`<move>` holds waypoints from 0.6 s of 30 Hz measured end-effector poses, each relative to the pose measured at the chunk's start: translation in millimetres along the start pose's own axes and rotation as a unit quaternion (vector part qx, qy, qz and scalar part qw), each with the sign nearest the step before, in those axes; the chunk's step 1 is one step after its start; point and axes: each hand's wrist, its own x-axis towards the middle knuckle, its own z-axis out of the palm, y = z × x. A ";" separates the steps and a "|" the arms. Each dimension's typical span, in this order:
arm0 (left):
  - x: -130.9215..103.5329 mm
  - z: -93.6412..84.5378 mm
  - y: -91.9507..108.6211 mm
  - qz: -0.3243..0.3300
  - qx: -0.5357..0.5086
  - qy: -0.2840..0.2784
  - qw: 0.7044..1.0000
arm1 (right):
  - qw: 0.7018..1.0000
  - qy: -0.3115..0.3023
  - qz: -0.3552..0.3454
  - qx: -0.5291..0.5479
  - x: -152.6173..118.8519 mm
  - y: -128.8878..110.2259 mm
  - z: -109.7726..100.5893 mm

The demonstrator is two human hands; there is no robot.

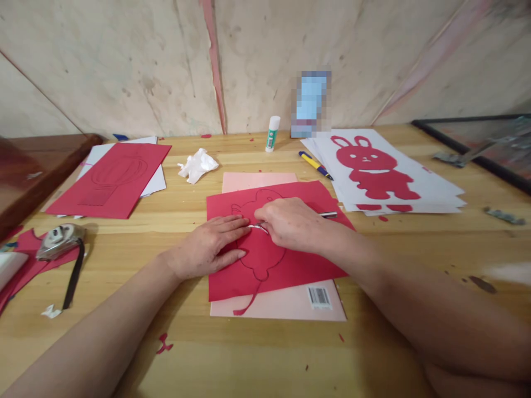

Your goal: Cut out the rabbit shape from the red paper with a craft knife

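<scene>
A red sheet [305,257] with a dark outline of a figure lies on a pink booklet [277,307] that shows a barcode. My left hand [215,243] rests flat on the sheet's left part, fingers stretched toward a narrow white slit [258,226] in the drawing. At the right end of this slit my right hand [288,221] is closed round a slim cutting tool [328,214], whose metallic back end sticks out behind the hand. Its tip is mostly hidden by the fingers. A thin red strip [250,301] hangs from the sheet's lower edge.
White sheets with a red rabbit [375,171] lie right, beside a yellow-blue pen [316,165]. A glue stick [272,134] and blurred phone [311,102] stand behind. Left are crumpled paper [198,166], a red sheet with a lantern drawing [112,179] and a tape measure [60,241].
</scene>
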 end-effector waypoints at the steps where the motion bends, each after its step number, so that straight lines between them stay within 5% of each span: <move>1: 0.0 0.0 0.0 0.001 0.001 0.001 1.000 | 1.000 0.002 0.002 0.001 -0.1 0.4 -0.3; 18: 0.2 -0.5 -0.5 -0.003 -0.006 -0.004 1.000 | 1.000 0.009 0.006 0.018 -0.4 4.5 -0.4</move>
